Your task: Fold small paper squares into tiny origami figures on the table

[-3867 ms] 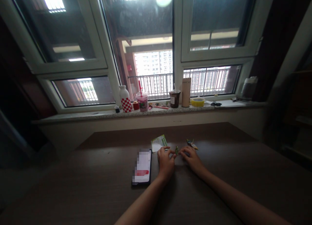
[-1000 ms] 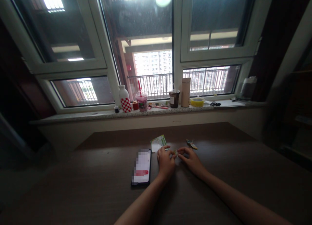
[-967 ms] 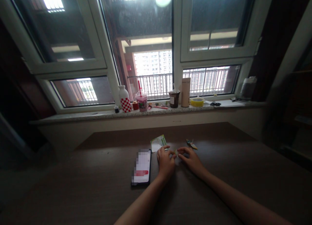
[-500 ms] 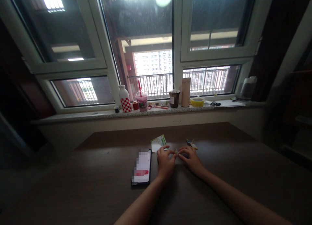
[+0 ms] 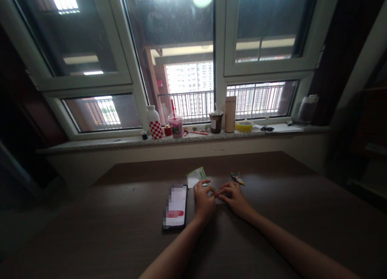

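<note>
My left hand [image 5: 204, 200] and my right hand [image 5: 234, 197] meet over the middle of the brown table [image 5: 121, 206], fingertips touching. Between them is a small yellowish-green piece [image 5: 214, 191], mostly hidden by the fingers; its kind I cannot make out. Both hands are pinched around it. Just behind my left hand lies a green and white printed card or packet [image 5: 196, 176]. A small crumpled, colourful wrapper-like thing [image 5: 237, 178] rests beyond my right hand. Left of my left hand, a phone [image 5: 175, 207] lies with its screen lit.
On the granite sill [image 5: 130, 142] stand a checkered bottle [image 5: 155, 123], a pink drink cup [image 5: 175, 125], a dark drink cup [image 5: 215, 122] and a tan flask [image 5: 230, 114]. Farther right are a yellow tape roll [image 5: 244, 127], scissors [image 5: 267, 129] and a jug [image 5: 307, 109].
My right fingertips have shifted slightly left, closing the gap to my left fingers. The small piece is now more covered. The card, wrapper-like thing and phone have stayed put.
</note>
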A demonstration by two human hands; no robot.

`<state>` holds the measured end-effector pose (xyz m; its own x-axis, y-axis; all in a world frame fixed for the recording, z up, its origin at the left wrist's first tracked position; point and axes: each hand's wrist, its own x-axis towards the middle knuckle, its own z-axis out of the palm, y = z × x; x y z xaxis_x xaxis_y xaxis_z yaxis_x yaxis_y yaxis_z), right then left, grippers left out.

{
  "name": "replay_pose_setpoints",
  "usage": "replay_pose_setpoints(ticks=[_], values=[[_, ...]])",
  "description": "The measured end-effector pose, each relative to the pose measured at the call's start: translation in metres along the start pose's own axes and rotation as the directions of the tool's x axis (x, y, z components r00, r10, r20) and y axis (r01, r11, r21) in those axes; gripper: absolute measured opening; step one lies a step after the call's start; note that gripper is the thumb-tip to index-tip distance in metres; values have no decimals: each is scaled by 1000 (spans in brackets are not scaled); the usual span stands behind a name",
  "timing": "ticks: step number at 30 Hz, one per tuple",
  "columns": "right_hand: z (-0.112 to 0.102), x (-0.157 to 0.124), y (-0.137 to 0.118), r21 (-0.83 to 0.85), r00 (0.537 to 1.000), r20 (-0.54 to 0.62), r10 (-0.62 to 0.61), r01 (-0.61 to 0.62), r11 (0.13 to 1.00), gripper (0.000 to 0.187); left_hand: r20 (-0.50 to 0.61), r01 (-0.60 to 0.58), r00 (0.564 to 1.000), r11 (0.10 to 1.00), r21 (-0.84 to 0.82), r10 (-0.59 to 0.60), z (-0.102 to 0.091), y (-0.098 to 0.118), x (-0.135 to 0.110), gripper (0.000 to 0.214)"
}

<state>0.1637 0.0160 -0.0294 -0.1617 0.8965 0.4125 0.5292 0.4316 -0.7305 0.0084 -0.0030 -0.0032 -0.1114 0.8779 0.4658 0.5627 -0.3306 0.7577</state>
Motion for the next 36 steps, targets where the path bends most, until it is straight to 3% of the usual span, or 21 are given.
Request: replay_pose_setpoints(ticks=[12, 25, 32, 36], values=[[-2, 2, -1, 14, 1000, 0, 21, -21, 1000, 8, -41, 16, 999, 1000, -27, -17, 2, -3, 3, 3], [0, -1, -1, -49, 998, 61, -11, 14, 999, 5, -2, 38, 999, 999, -32, -38, -1, 6, -1, 19], [0, 2, 2, -32, 999, 33, 30, -29, 999, 5, -40, 45, 998, 999, -22, -46, 2, 0, -1, 2], [-1, 1, 0, -48, 998, 50, 34, -32, 998, 5, -46, 60, 997, 998, -32, -61, 2, -2, 1, 3]])
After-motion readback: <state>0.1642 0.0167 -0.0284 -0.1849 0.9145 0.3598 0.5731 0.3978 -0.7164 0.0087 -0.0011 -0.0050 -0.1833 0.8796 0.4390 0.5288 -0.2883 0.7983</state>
